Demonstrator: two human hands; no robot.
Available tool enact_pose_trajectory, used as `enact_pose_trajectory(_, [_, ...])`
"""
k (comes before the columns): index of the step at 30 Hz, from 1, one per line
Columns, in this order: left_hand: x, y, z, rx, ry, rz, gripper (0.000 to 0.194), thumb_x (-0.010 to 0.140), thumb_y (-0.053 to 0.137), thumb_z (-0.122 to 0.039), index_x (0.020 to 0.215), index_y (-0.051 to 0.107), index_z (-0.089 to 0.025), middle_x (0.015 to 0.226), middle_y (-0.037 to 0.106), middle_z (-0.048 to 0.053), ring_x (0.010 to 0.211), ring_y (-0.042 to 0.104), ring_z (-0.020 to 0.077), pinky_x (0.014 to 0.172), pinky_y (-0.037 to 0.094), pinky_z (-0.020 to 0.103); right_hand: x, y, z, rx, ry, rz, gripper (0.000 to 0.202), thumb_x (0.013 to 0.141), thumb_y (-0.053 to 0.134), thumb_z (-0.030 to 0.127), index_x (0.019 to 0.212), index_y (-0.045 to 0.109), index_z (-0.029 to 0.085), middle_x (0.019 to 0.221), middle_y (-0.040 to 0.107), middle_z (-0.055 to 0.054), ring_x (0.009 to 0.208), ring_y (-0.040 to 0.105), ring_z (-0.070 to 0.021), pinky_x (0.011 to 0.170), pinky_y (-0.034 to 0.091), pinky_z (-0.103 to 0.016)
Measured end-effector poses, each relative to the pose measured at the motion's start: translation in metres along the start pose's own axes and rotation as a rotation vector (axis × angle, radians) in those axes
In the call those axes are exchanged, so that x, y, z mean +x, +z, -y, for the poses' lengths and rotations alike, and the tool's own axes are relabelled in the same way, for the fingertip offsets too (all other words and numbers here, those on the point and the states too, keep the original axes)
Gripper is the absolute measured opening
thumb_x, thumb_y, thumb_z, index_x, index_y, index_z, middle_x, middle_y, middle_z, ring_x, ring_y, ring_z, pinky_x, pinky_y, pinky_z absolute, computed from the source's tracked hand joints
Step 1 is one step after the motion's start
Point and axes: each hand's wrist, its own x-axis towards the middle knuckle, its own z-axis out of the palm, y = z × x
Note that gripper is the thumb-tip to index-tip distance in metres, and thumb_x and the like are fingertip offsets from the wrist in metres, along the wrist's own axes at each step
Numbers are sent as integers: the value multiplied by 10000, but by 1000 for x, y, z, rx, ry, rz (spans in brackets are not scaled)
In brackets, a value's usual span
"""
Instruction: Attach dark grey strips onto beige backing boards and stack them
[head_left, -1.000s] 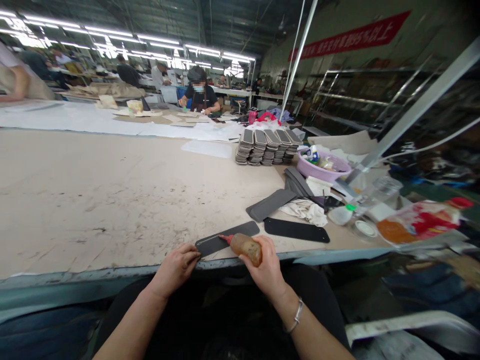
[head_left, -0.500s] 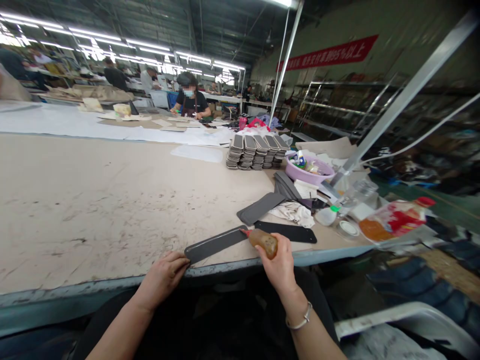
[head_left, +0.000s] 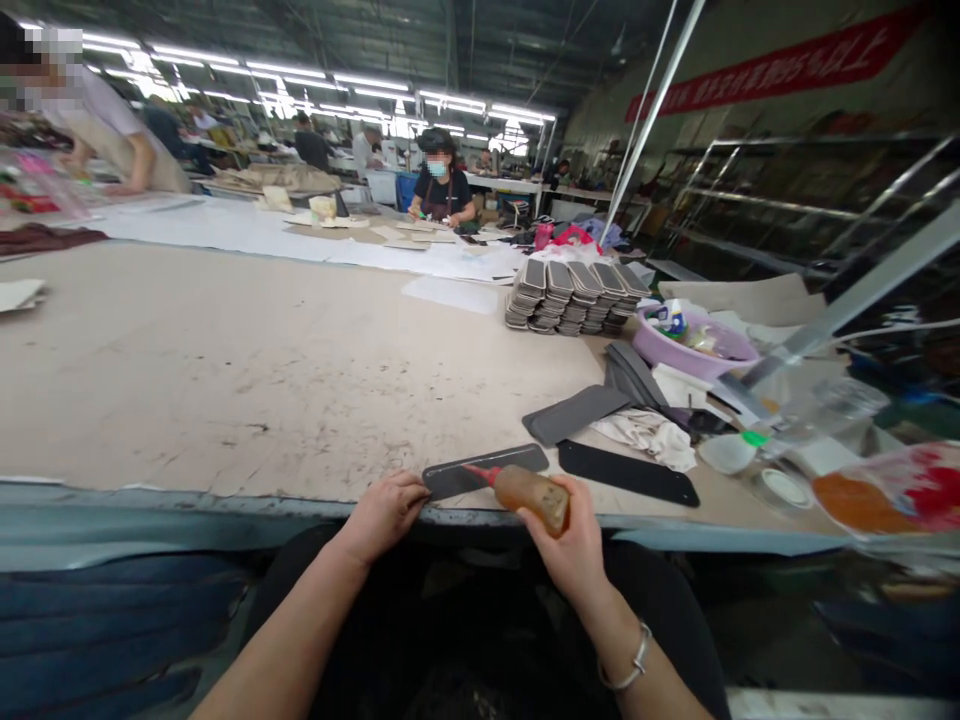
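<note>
My right hand (head_left: 564, 530) is wrapped round an amber squeeze bottle (head_left: 529, 495) with a red nozzle, tilted so that its tip points left. The tip is over the middle of a dark grey panel (head_left: 457, 482), a long strip with rounded corners lying at the table's front edge. A thin pale line runs along the panel's far side. My left hand (head_left: 390, 512) has its fingers closed at the panel's left end; the fingertips partly hide that corner. Right of the bottle lies a black panel (head_left: 626, 473) with small holes near its ends.
Behind lie more grey panels (head_left: 574, 412) and a crumpled white cloth (head_left: 649, 438). Stacked panels (head_left: 574, 297) and a purple basin (head_left: 697, 345) stand farther back. A green-capped bottle (head_left: 731, 452) and a lidded jar (head_left: 782, 488) are at right. Co-workers sit or stand across the table.
The nozzle has moved from the panel's right end left to about its middle. My left hand stays at the left end. The view has swung left, bringing another person into sight.
</note>
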Motion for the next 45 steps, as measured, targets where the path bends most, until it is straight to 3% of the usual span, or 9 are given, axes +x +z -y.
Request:
enact_pose_trajectory(3, [1,-2,-2,-5,12,6,176,838,494,-179,869,666,-196,878,639,42,846,556,165,790,450,294,-5,16,12,62,-49,103,464,730,644,359,1101,424,188,1034,494,-101,968,503,-245,845,452,-431])
enact_pose_trajectory(8, [1,-4,-2,-15,51,4,191,842,478,-185,875,665,-203,895,625,44,856,555,159,782,454,285,-5,31,21,82,-97,129,480,728,646,343,1122,417,192,1068,479,-112,1035,470,-262,902,424,-463])
enact_pose_trajectory(17, [2,-3,-1,19,51,27,216,856,450,-197,872,665,-194,867,616,52,838,554,158,767,454,287,-10,18,29,106,-61,203,458,727,648,325,1105,424,195,1039,490,-102,984,492,-246,875,447,-429])
enact_pose_trajectory(24, [1,1,1,23,50,-8,240,860,442,-247,841,675,-194,854,625,53,806,570,153,750,465,279,-10,-1,22,42,-35,151,426,724,639,326,1085,448,203,1021,517,-94,969,511,-248,858,458,-426])
enact_pose_trajectory(36, [3,3,3,28,71,-7,226,855,458,-266,850,671,-193,888,629,46,823,573,160,776,467,286,4,-51,-32,-237,106,-126,417,747,617,377,1080,456,184,1009,506,-105,962,492,-258,846,448,-449])
enact_pose_trajectory(40, [3,3,5,33,76,-11,228,854,460,-267,847,676,-196,895,632,48,836,575,162,780,469,278,5,-50,-30,-230,83,-158,426,751,617,369,1093,445,181,1030,494,-111,992,477,-261,870,432,-454])
enact_pose_trajectory(45, [5,4,5,42,68,11,247,863,439,-266,835,673,-190,873,624,54,816,575,158,766,468,274,-3,-24,-6,-28,75,-49,448,745,630,337,1110,416,189,1046,490,-99,977,491,-241,865,437,-427])
